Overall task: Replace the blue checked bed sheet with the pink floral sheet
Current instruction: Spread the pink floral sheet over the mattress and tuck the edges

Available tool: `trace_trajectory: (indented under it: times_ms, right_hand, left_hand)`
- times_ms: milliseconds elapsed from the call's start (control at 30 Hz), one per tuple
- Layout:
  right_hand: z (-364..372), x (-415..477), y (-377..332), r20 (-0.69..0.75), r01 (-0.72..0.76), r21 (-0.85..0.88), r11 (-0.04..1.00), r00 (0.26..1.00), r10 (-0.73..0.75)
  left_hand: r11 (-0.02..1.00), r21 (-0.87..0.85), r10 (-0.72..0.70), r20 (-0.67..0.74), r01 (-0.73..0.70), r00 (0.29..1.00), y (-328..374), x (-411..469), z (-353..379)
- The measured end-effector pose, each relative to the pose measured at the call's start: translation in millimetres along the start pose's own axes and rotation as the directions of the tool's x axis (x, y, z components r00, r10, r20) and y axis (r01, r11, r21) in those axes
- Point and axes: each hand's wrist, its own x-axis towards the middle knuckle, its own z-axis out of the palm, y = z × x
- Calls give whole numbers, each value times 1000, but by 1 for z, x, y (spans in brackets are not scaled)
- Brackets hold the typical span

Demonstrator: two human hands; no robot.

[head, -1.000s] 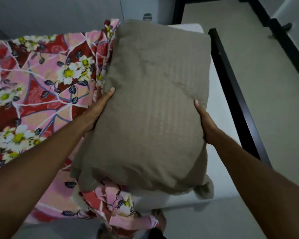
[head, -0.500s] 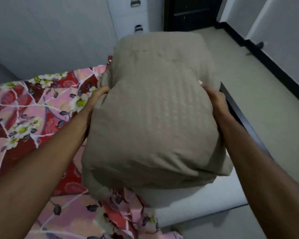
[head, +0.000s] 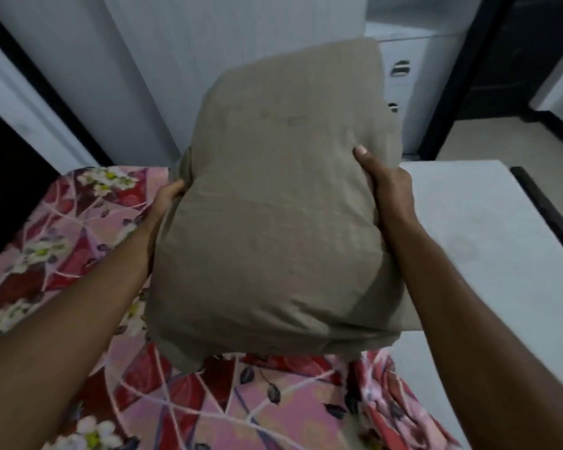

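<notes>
Hands hold a beige pillow (head: 273,228) above the bed: the left hand (head: 167,200) curls round its left edge and the right hand (head: 389,186) clasps its right edge, thumb on the front. The pink floral sheet (head: 78,241) lies underneath, spread over the left part of the white mattress (head: 475,228) and crumpled at the near edge.

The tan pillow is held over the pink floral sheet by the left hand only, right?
No. The head view shows both hands on the tan pillow: left hand on one side, right hand on the other, over the pink floral sheet.
</notes>
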Motion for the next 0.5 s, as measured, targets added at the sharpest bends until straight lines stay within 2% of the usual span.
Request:
trace_trajectory:
  times_ms: [100,200,300,367,433,500]
  right_hand:
    - [80,-16,18,72,52,31,998,996,-54]
    - [141,-33,50,141,12,37,999,990,-18]
    - [174,-45,113,137,-159,-34,987,977,162]
    - [177,-63,166,147,-269,-105,957,948,282]
    - [167,-83,215,157,-374,-166,913,904,398]
    - [151,-93,245,134,-471,-173,865,859,494]
  left_hand:
    - [1000,-3,16,-87,-16,996,-3,16,-75]
    - [994,79,-64,-176,79,982,-26,39,-137]
    - [957,146,-212,-234,250,949,-71,59,-181]
    - [884,263,-319,-268,387,909,-124,71,-202]
    - [807,439,-277,-308,394,910,-174,71,-204]
    - [735,596,-128,-346,323,929,-193,57,-183]
